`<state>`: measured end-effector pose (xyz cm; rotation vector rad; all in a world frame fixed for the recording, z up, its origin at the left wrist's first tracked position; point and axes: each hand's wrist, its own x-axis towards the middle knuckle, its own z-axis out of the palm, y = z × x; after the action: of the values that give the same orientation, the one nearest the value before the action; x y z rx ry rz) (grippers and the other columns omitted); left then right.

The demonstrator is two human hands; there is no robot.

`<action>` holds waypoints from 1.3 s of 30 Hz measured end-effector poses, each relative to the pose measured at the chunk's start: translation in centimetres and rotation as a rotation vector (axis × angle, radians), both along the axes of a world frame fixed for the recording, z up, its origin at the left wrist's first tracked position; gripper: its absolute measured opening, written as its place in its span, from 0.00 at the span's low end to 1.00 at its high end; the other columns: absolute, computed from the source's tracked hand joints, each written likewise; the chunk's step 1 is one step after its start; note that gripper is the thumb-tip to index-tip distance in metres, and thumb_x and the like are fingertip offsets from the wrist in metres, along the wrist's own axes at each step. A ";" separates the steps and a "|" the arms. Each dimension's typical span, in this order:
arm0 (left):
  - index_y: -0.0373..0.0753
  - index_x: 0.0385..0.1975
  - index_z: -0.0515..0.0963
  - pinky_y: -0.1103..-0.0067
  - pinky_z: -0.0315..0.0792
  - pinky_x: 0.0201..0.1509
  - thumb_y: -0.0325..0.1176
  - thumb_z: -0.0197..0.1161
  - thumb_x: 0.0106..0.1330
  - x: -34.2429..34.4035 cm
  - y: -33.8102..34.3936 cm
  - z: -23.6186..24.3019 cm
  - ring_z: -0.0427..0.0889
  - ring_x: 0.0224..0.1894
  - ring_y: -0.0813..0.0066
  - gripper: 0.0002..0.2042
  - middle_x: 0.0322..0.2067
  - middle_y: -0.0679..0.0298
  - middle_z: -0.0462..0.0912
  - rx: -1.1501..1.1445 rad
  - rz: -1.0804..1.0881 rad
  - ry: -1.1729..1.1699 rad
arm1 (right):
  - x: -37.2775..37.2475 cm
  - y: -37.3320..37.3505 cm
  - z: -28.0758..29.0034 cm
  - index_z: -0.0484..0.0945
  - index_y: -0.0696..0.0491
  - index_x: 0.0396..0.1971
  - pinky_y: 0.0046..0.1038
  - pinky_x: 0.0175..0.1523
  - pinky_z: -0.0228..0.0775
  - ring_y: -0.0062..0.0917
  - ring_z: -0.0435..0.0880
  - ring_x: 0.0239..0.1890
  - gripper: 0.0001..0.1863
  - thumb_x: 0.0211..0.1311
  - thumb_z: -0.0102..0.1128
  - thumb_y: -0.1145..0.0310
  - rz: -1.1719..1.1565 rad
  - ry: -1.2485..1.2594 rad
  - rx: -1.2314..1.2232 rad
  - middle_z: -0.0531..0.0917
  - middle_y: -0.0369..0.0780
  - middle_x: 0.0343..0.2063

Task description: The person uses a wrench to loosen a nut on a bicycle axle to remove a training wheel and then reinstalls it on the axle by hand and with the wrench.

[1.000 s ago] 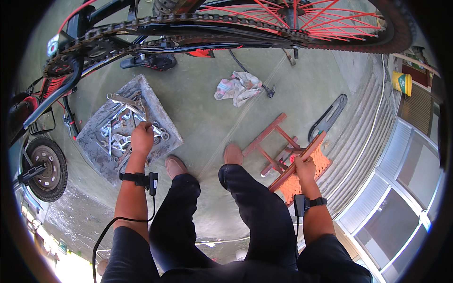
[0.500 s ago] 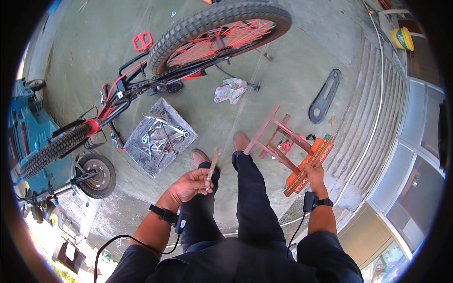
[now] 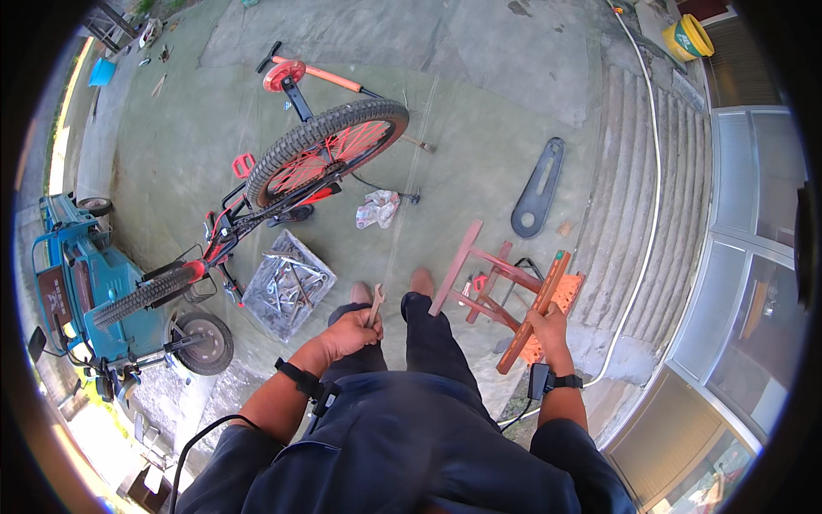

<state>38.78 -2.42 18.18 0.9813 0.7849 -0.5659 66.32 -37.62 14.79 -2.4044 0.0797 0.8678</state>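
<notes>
Concrete floor [image 3: 479, 154], tool tray [image 3: 313, 303] at nine o'clock from shoes [image 3: 421, 281]; left hand [image 3: 349, 332] grips wrench [image 3: 377, 302] low, head clear; right hand [image 3: 549, 325] clasps tilted stool [image 3: 549, 284], likely steadying it.

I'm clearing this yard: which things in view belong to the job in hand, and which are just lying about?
In hand:
- wrench, held
- stool, held
- probably tool tray, bike

Seemingly just about:
- rag
- bucket
- tricycle
</notes>
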 end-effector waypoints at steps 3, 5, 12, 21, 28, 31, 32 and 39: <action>0.39 0.31 0.75 0.82 0.69 0.37 0.22 0.53 0.53 3.6 1.3 0.6 0.73 0.31 0.78 0.08 0.29 0.66 0.77 0.101 -0.023 0.017 | 5.2 2.0 0.8 0.76 0.60 0.28 0.30 0.33 0.72 0.29 0.81 0.25 0.17 0.46 0.66 0.60 -0.019 -0.042 0.011 0.81 0.43 0.21; 0.39 0.35 0.77 0.82 0.68 0.36 0.23 0.53 0.55 6.8 2.8 2.3 0.73 0.31 0.78 0.09 0.29 0.67 0.76 0.129 -0.022 0.035 | 9.2 4.3 2.6 0.76 0.60 0.28 0.30 0.33 0.72 0.28 0.81 0.24 0.18 0.46 0.66 0.60 0.062 -0.118 -0.030 0.81 0.43 0.21; 0.37 0.37 0.80 0.85 0.66 0.31 0.25 0.51 0.56 16.3 7.6 0.6 0.72 0.26 0.83 0.12 0.24 0.69 0.76 0.217 0.041 0.084 | 25.9 15.2 7.4 0.77 0.59 0.28 0.30 0.34 0.72 0.29 0.81 0.25 0.17 0.45 0.66 0.61 0.349 -0.278 -0.067 0.81 0.43 0.21; 0.36 0.45 0.80 0.84 0.68 0.33 0.26 0.51 0.61 30.3 13.4 -0.8 0.73 0.25 0.81 0.15 0.21 0.67 0.76 0.129 0.105 0.011 | 42.2 34.3 8.8 0.76 0.58 0.29 0.35 0.36 0.73 0.40 0.82 0.28 0.18 0.45 0.68 0.59 0.722 -0.331 -0.100 0.81 0.47 0.23; 0.37 0.45 0.80 0.82 0.70 0.35 0.29 0.50 0.61 35.2 15.0 -1.7 0.74 0.26 0.80 0.16 0.21 0.67 0.77 0.161 0.375 0.145 | 48.9 50.3 5.6 0.76 0.57 0.32 0.38 0.40 0.73 0.44 0.83 0.34 0.21 0.45 0.66 0.55 1.166 -0.282 -0.102 0.82 0.48 0.29; 0.38 0.45 0.80 0.81 0.71 0.35 0.30 0.50 0.61 37.1 14.2 -2.3 0.75 0.26 0.80 0.16 0.22 0.66 0.78 0.186 0.542 0.240 | 50.8 55.1 1.3 0.76 0.56 0.34 0.40 0.41 0.74 0.44 0.82 0.35 0.19 0.45 0.66 0.59 1.417 -0.252 -0.135 0.82 0.48 0.31; 0.38 0.45 0.80 0.81 0.71 0.35 0.30 0.50 0.61 37.9 13.6 -2.4 0.75 0.26 0.80 0.16 0.22 0.66 0.78 0.193 0.590 0.279 | 51.3 56.4 -0.2 0.76 0.56 0.34 0.40 0.41 0.74 0.44 0.82 0.35 0.19 0.45 0.65 0.60 1.495 -0.232 -0.133 0.82 0.48 0.31; 0.40 0.46 0.79 0.80 0.70 0.33 0.32 0.50 0.64 45.3 5.1 -5.7 0.75 0.25 0.80 0.14 0.20 0.67 0.77 0.102 1.007 0.612 | 48.3 63.3 -8.9 0.74 0.55 0.33 0.39 0.43 0.74 0.41 0.81 0.39 0.17 0.44 0.67 0.63 1.994 -0.152 -0.151 0.80 0.45 0.33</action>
<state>84.06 2.72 12.46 0.3783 1.7132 0.0832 114.65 25.63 5.88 -1.9425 -2.6087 1.2631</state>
